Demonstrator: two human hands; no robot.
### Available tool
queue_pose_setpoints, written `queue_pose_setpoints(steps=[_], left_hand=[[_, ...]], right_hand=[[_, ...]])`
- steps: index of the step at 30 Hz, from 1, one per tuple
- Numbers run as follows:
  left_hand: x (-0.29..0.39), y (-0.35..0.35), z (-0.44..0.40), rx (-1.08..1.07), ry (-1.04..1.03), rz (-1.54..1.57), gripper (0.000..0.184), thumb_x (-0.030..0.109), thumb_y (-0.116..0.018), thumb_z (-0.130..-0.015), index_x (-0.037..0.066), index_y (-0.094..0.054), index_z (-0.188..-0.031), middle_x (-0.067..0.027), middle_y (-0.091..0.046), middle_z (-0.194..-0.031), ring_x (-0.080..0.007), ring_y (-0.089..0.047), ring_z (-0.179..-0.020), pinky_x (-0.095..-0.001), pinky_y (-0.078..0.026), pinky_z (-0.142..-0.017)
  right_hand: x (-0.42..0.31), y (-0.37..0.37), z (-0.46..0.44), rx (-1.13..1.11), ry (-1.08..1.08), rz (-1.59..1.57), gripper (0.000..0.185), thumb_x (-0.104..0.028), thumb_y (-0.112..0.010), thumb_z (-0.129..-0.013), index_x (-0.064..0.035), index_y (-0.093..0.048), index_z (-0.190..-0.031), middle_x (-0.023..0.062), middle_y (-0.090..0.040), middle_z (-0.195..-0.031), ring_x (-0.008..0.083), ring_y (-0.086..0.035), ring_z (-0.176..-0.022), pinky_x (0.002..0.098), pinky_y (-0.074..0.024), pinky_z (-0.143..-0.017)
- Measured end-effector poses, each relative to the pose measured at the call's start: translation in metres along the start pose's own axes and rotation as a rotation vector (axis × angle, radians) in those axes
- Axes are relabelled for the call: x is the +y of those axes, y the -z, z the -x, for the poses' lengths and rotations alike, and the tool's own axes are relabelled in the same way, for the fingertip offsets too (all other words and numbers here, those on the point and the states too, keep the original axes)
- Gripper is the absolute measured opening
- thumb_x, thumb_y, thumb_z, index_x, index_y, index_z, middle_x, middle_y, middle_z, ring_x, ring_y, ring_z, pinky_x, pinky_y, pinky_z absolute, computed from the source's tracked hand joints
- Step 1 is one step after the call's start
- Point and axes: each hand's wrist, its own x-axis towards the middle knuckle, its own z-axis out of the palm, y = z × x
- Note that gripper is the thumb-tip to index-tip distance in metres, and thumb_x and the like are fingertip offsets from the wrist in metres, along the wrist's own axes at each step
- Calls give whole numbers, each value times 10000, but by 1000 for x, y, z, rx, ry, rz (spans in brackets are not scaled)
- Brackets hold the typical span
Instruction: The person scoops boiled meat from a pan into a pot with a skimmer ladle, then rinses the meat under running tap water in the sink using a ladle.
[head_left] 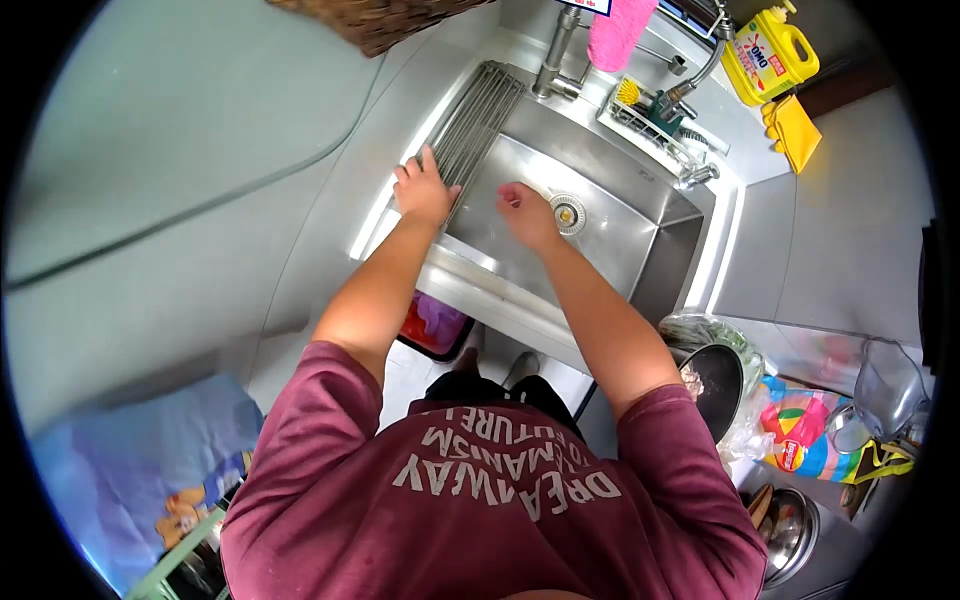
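My left hand rests with spread fingers at the near end of a roll-up metal drying rack. The rack lies along the left side of a stainless steel sink. My right hand is over the sink basin, its fingers curled together; whatever may be in them is hidden. Close to its right is the round drain strainer in the basin floor. A faucet stands at the back edge of the sink, a little beyond the rack.
A caddy with brushes sits behind the sink, below a pink cloth. A yellow detergent jug and yellow gloves are at back right. A dark pan and colourful packet lie right. A cable crosses the left counter.
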Motion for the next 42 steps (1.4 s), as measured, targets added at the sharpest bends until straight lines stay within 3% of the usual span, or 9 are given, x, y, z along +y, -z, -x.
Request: queue_pose_setpoints(steps=[6, 8, 11, 14, 25, 28, 32, 35, 42], left_hand=[[14, 34, -9, -304, -4, 53, 903, 335, -757, -744, 13, -245, -1414, -182, -500, -1204, -333, -559, -1067, -411, -514, -835], [20, 16, 5, -176, -120, 14, 851, 274, -736, -751, 2, -264, -1405, -189, -503, -1199, -334, -585, -1028, -413, -526, -804], [48, 29, 35, -190, -219, 0, 737, 194, -674, -762, -20, -325, -1374, -208, -502, -1228, -329, -619, -975, -408, -540, -770], [69, 31, 58, -273, -347, -37, 649, 196, -654, -779, -25, -391, -1330, -245, -458, -1317, -329, -628, -971, -400, -548, -753], [49, 52, 58, -110, -675, 185, 456, 162, -659, -785, 5, -526, -1193, -204, -564, -1234, -322, -664, -791, -383, -547, -670], [35, 80, 36, -45, -256, 519, 458, 254, -627, -857, 3, -519, -1226, -219, -588, -1190, -332, -656, -884, -366, -530, -753], [0, 6, -12, -433, 238, 910, 710, 504, -518, -912, -50, -415, -1344, -258, -551, -1244, -332, -547, -1160, -348, -416, -979], [-2, -23, -14, -504, 141, 834, 684, 485, -574, -888, -52, -470, -1299, -239, -581, -1213, -309, -578, -1121, -338, -439, -950], [-6, -48, -21, -478, 61, 704, 582, 451, -674, -825, -27, -589, -1146, -191, -663, -1043, -290, -636, -988, -334, -481, -877]], right_hand=[[14, -4, -29, 94, -103, -133, 400, -347, -630, -840, -61, -610, -1119, 133, -655, -1029, 280, -628, -951, 356, -493, -823], [15, -8, -49, 84, -141, -305, 521, -413, -635, -841, -64, -558, -1220, 142, -640, -1081, 297, -618, -985, 385, -489, -841], [-22, 7, -51, 110, -396, -723, 828, -514, -663, -811, -75, -317, -1422, 137, -529, -1260, 252, -566, -1038, 414, -485, -836], [-20, 18, -56, 77, -445, -598, 1020, -527, -715, -757, -114, -133, -1485, 156, -423, -1371, 292, -520, -1109, 463, -492, -834], [11, -10, -71, -15, -338, -714, 699, -196, -761, -739, -76, -369, -1305, 103, -611, -1044, 246, -619, -813, 398, -542, -633], [20, -18, -74, -40, -342, -850, 523, -178, -700, -779, -72, -440, -1219, 81, -609, -981, 233, -614, -765, 397, -540, -593], [28, -22, -68, -154, -392, -1151, 289, -222, -603, -838, -68, -534, -1072, 62, -598, -884, 219, -603, -721, 391, -516, -549], [19, -11, -59, -60, -607, -826, 247, -248, -545, -868, -47, -568, -1009, 54, -600, -830, 213, -596, -700, 362, -497, -556], [73, -36, -65, 303, -332, -597, 473, -351, -586, -871, 14, -533, -1167, 113, -651, -928, 203, -630, -780, 308, -483, -704]])
